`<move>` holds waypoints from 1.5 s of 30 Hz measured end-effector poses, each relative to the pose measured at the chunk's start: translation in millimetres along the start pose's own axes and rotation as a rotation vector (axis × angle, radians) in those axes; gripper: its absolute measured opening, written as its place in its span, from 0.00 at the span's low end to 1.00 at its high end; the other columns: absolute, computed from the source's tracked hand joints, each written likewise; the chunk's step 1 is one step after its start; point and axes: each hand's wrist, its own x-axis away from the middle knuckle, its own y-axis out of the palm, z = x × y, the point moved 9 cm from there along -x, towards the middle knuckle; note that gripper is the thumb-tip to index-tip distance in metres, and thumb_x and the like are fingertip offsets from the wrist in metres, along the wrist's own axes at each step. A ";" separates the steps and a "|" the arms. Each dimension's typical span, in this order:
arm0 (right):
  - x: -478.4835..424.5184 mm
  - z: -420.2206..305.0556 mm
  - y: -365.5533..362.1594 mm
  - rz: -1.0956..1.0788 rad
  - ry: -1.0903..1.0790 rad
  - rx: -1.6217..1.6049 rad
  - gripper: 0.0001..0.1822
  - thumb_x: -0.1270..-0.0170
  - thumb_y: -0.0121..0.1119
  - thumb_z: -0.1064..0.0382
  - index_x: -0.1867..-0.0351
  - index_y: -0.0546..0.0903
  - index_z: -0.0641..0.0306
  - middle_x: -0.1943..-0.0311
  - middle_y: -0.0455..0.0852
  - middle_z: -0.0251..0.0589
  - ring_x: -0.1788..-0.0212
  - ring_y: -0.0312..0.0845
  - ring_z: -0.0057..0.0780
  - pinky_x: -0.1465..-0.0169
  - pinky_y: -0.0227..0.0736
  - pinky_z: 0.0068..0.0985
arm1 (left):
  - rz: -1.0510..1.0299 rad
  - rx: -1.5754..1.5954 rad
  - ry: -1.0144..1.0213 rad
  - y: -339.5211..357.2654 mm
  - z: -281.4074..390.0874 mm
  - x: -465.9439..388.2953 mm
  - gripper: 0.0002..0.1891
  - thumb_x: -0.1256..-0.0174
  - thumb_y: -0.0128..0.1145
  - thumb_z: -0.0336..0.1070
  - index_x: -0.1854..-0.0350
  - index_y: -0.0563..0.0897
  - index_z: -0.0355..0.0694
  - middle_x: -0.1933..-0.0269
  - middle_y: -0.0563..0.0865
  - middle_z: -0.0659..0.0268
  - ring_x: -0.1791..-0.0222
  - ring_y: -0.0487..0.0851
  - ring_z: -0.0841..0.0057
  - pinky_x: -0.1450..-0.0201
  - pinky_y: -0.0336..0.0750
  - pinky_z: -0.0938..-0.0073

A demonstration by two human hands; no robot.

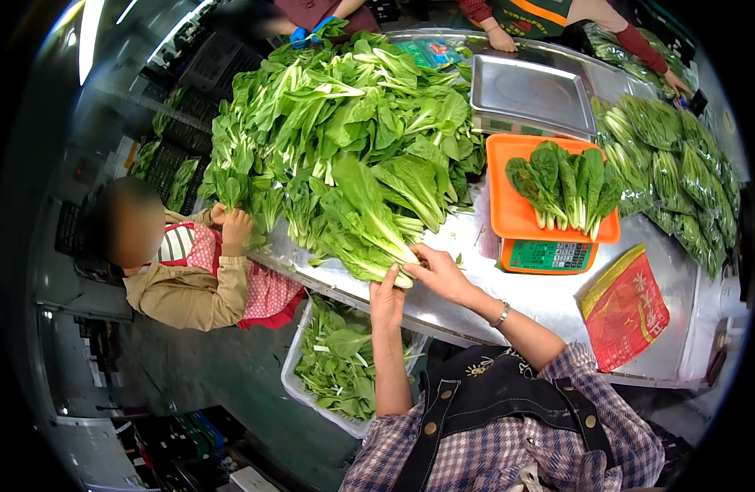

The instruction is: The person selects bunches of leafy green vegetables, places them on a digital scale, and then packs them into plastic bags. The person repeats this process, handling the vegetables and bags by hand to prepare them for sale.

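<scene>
Between my two hands are long leafy greens [370, 221], held by their pale stem ends above the near edge of the metal table. My left hand [387, 301] grips the stem base from below, its thumb up along it. From the right, my right hand [438, 270] closes its fingers on the stems. Just beyond lies a large heap of loose leafy greens [353, 111]. To the right, an orange digital scale [546, 255] carries an orange tray [499, 178] with a bunch of darker greens [565, 184] on it.
A second scale with a steel pan [531, 89] stands behind. Bagged greens [672, 160] pile up at the right, near a red and yellow printed bag [626, 310]. Below the table edge sits a white basket of leaves [337, 363]. A co-worker [193, 270] handles greens at the left; others work across the table.
</scene>
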 end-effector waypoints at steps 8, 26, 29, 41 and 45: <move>12.7 -6.4 35.6 -0.048 -0.231 0.487 0.16 0.39 0.55 0.64 0.51 0.72 0.67 0.58 0.77 0.53 0.62 0.78 0.51 0.57 0.75 0.37 | 0.223 0.226 -0.080 -52.2 -22.9 8.6 0.20 0.38 0.59 0.37 0.45 0.71 0.38 0.49 0.78 0.60 0.45 0.74 0.68 0.39 0.66 0.61; -61.1 91.5 -89.1 0.486 0.036 0.415 0.20 0.49 0.62 0.61 0.56 0.72 0.65 0.64 0.80 0.45 0.66 0.78 0.41 0.62 0.73 0.36 | 0.054 0.480 0.051 -41.1 -1.3 1.0 0.18 0.39 0.56 0.27 0.47 0.70 0.35 0.60 0.76 0.63 0.65 0.73 0.77 0.58 0.72 0.73; -62.5 115.2 -90.1 0.371 0.155 -0.015 0.19 0.45 0.60 0.61 0.54 0.72 0.65 0.68 0.84 0.39 0.65 0.81 0.30 0.61 0.75 0.27 | 0.066 0.469 0.046 -34.7 -5.2 -5.8 0.18 0.39 0.56 0.27 0.46 0.70 0.35 0.59 0.76 0.63 0.63 0.74 0.75 0.56 0.72 0.72; 15.6 -54.7 -11.8 0.289 -0.499 0.509 0.19 0.42 0.55 0.70 0.48 0.72 0.65 0.54 0.75 0.48 0.56 0.75 0.46 0.58 0.75 0.35 | 0.176 0.180 0.091 -12.7 -25.0 -21.6 0.25 0.38 0.60 0.33 0.41 0.67 0.32 0.43 0.76 0.55 0.44 0.75 0.67 0.43 0.74 0.66; 23.2 -58.4 -6.0 0.310 -0.498 0.556 0.17 0.45 0.56 0.74 0.51 0.75 0.66 0.54 0.74 0.49 0.52 0.72 0.47 0.53 0.72 0.33 | 0.180 0.406 -0.037 -14.4 -34.1 -13.7 0.21 0.37 0.57 0.29 0.43 0.70 0.35 0.49 0.79 0.60 0.50 0.78 0.70 0.49 0.76 0.68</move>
